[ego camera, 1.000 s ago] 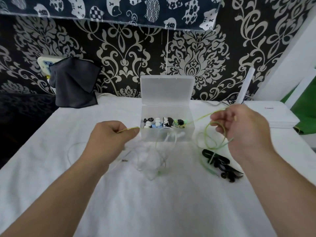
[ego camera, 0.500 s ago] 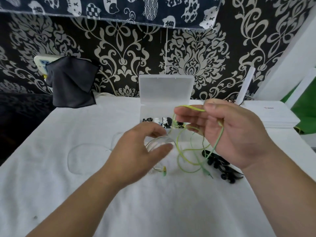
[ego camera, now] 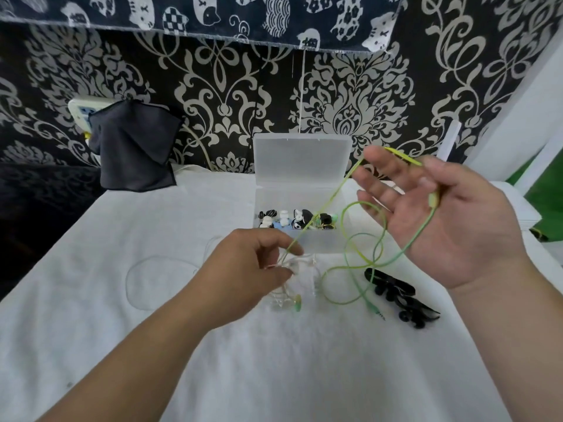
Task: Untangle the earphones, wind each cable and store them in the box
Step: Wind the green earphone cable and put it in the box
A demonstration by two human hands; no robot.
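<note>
Box at mid-back of the table, hands and cables before it.

The box (ego camera: 307, 243) stands on the table (ego camera: 274, 360), its lid (ego camera: 300, 159) upright behind it and small earpieces (ego camera: 292, 220) inside. Before it, the left hand (ego camera: 243, 266) pinches a cable (ego camera: 329, 205) that runs up across the box and over the right hand (ego camera: 451, 226), which is raised right of the box. A tangle (ego camera: 286, 296) lies under the left hand. A wound bundle (ego camera: 399, 296) lies below the right hand. A cloth (ego camera: 134, 147) hangs back left.

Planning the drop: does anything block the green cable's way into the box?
Nothing visible does: the box stands open. The green cable hangs from the right hand, the left hand pinching it above the clear earphones.
</note>
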